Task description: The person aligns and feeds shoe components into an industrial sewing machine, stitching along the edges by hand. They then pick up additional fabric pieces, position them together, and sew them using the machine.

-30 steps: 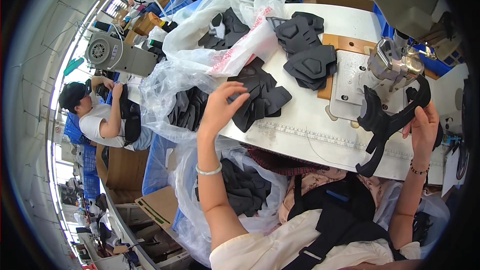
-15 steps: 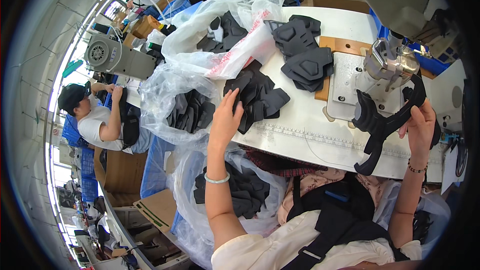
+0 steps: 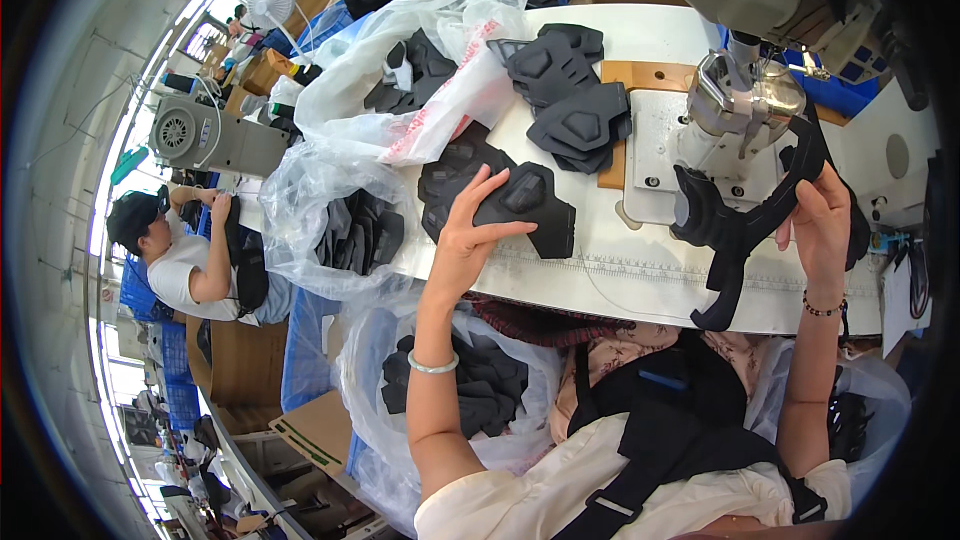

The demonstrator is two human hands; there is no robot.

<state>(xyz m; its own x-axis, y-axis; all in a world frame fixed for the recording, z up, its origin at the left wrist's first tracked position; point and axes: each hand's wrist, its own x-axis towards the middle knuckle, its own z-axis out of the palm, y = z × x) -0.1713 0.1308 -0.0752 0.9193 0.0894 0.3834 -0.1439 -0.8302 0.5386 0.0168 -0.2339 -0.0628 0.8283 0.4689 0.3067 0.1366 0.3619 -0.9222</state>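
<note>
My left hand is over a black moulded pad, its thumb and fingers gripping the pad's left part. Under and behind that pad lie more dark pads on the white tabletop. My right hand pinches a branching black strap piece beside the sewing machine head. One curved, padded end of the strap piece points left, and another arm hangs down over the table's front edge. Nearby, to the left of the machine plate, sits a stack of black moulded pads.
Clear plastic bags of black pads stand left: one at the back, one beside my left hand, one below the table. A ruler strip runs along the front. A co-worker sits at another machine.
My left hand has closed on a pad from the pile, which has slid right and turned. The right hand keeps hold of the strap piece. The whole view has shifted slightly.
</note>
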